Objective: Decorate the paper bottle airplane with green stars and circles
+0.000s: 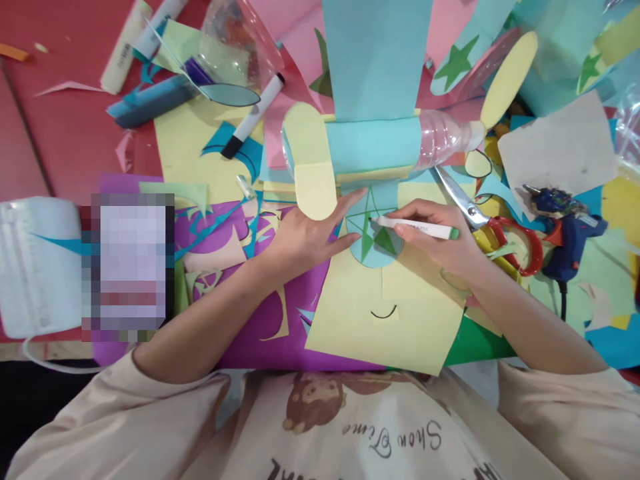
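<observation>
Across the centre of a red worktop (75, 143) lies a clear plastic bottle (440, 139) on its side, neck pointing right, wrapped in a light blue paper sleeve (375, 145); whether anything is inside cannot be told. Just below the bottle hangs a rounded light blue paper tab (356, 252) bearing a five-pointed star (384, 241), its two lower points filled green and the others mostly outlined. Right of the star, the right hand (437, 230) has its grip pinching a green marker (425, 228), the tip at the star's middle. On the tab's other side, the left hand (305, 240) has its grip spread, thumb and forefinger apart, below the bottle's left end. Further below the bottle lies a pale yellow sheet (345, 323) with a curved black line like a smile. Up and left of the bottle is a crumpled clear plastic bag (227, 50) holding something orange, too blurred to name. Right of the bottle's lower edge are red-handled scissors (515, 243), blades parted, near a blue glue gun (565, 247).
</observation>
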{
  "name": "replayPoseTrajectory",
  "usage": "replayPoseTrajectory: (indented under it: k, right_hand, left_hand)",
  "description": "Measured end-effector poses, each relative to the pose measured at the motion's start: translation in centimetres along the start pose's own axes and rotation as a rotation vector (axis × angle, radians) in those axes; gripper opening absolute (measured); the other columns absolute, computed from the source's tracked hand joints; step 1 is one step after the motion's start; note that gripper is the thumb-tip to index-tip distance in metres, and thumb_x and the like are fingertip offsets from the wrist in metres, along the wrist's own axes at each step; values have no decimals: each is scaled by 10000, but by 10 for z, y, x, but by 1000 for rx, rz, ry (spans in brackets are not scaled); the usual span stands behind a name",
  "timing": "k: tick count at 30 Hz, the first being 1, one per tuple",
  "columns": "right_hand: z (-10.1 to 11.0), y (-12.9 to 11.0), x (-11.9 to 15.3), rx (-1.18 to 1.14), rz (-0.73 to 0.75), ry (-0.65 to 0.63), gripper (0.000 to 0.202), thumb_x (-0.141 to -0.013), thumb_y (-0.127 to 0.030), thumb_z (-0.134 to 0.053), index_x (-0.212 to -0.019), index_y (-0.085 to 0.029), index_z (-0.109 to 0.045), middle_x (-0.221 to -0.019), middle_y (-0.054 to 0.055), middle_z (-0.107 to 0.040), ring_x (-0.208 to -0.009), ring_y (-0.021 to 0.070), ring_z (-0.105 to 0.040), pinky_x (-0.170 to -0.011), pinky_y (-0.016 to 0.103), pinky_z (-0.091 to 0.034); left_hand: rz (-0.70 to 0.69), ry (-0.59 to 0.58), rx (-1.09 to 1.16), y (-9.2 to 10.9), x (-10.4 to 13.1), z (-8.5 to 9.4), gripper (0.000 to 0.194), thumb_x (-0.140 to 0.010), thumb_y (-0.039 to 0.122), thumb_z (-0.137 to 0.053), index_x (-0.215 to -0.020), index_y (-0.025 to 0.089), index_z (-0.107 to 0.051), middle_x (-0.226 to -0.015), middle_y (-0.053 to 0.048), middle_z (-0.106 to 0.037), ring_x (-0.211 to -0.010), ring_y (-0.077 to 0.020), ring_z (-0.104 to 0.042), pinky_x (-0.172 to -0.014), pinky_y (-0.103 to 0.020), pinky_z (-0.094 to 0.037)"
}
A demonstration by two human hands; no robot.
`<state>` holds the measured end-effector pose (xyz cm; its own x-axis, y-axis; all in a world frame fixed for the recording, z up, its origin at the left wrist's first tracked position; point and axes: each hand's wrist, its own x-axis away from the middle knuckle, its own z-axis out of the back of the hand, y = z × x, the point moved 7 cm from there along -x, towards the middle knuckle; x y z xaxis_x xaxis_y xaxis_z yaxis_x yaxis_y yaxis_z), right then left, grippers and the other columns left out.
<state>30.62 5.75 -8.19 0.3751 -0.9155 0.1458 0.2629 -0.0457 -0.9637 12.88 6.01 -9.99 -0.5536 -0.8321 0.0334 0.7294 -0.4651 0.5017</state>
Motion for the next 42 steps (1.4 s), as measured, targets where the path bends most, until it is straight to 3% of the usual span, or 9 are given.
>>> replayPoseTrajectory:
  k: [7, 16, 22, 30, 36, 42]
  right_hand:
    - [-2, -3, 3, 36, -53, -40, 150, -874, -330, -632, -833, -199, -694, -721, -12, -615, -611, 97, -482, -540, 249, -340]
    - [-3, -7, 1, 85, -12, -72, 87, -845, -256, -640, -822, -197, -699, -800, 13, -664, -713, 139, -559, -629, 278, -402]
    - [-2, -3, 2, -32, -55, -40, 114, -854, -304, -656, -864, -203, -706, -816, 6, -680, -707, 117, -568, -615, 251, -407]
    - [-4, -4, 4, 69, -13, -76, 209, -864, -361, -655, -996, -212, -717, -924, 38, -680, -832, 164, -586, -729, 305, -437]
    - [-5, -11, 3, 130, 38, -84, 149, -879, -290, -631, -952, -211, -734, -862, 26, -684, -815, 161, -558, -731, 308, -422]
    - [-3, -7, 2, 88, -6, -72, 87, -851, -245, -643, -871, -213, -722, -828, 15, -660, -762, 148, -570, -685, 292, -425]
  left_hand:
    - [44, -29, 18, 1, -1, 0, 590, -926, 401, -506, -1468, 219, -361, -1009, -62, -604, -843, -172, -556, -816, -312, -480]
    - [36, -24, 12, 2, 1, 0, 591, -924, 379, -514, -1468, 216, -352, -1006, -64, -611, -809, -167, -548, -764, -289, -473]
    - [46, -11, -1, 2, 0, 1, 587, -919, 369, -522, -1462, 220, -356, -958, -50, -605, -832, -172, -550, -734, -263, -467]
    - [36, -17, -6, 2, 0, 2, 578, -925, 384, -508, -1459, 223, -357, -939, -40, -605, -813, -163, -543, -747, -266, -464]
    - [41, -12, -16, 3, 0, 1, 581, -924, 374, -509, -1463, 219, -357, -970, -47, -609, -833, -165, -555, -732, -260, -466]
    - [33, -5, -22, 4, 1, 2, 574, -927, 373, -502, -1460, 208, -367, -972, -58, -614, -829, -173, -562, -708, -260, -468]
